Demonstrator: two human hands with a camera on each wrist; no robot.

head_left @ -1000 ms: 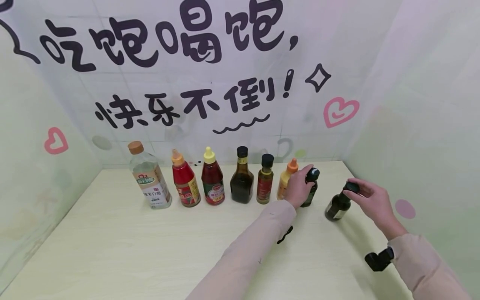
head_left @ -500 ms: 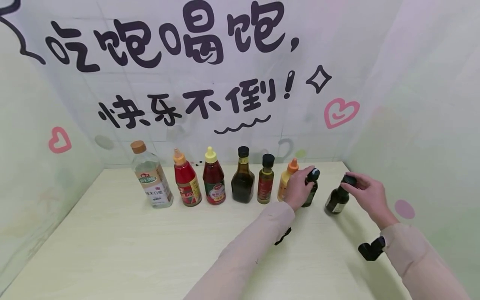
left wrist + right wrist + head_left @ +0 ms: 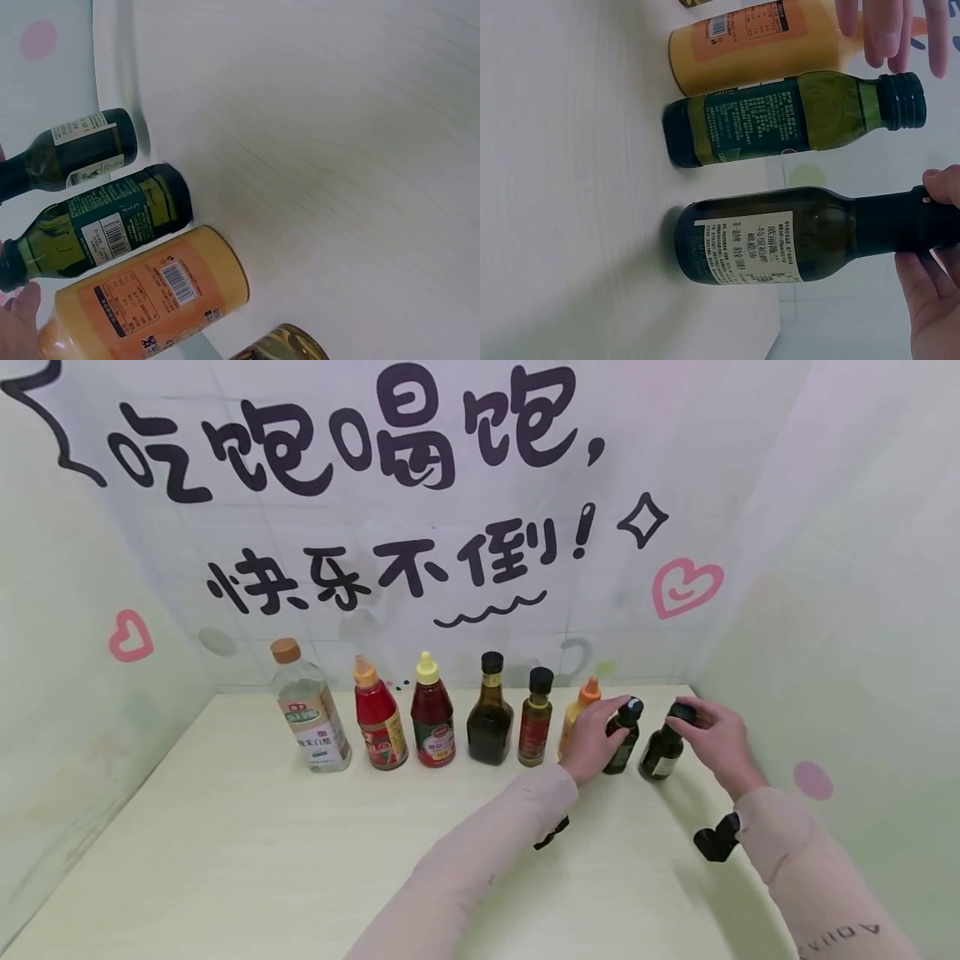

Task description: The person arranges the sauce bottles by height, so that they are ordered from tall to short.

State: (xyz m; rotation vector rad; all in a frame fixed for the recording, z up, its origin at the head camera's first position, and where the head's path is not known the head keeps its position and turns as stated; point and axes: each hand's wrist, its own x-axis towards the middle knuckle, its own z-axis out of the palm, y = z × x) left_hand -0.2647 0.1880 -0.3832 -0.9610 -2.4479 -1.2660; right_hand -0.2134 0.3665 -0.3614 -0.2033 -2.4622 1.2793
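Note:
My right hand point(image 3: 723, 747) pinches the black cap of a dark glass bottle point(image 3: 742, 240) with a white label. The bottle is near upright at the right end of a row; whether its base touches the table is hard to tell. Beside it stands a green olive-oil-like bottle point(image 3: 757, 120) with a dark green label, a narrow gap between them. My left hand point(image 3: 592, 739) is at that green bottle's cap, fingers extended and loose. In the right wrist view, the left fingers point(image 3: 885, 37) hang apart from the cap, over a yellow squeeze bottle point(image 3: 150, 292).
Leftward along the row stand a small red-labelled bottle point(image 3: 534, 727), a dark sauce bottle point(image 3: 490, 727), two red squeeze bottles, one yellow-capped point(image 3: 433, 727) and one orange-capped point(image 3: 381, 727), and a clear vinegar bottle point(image 3: 315, 727). A printed backdrop point(image 3: 405, 635) rises behind the pale table point(image 3: 247, 860).
My right hand has brought the dark bottle leftward, closer to the green one. My left hand has eased slightly back from the green bottle, which stays in place. The head view has shifted a little.

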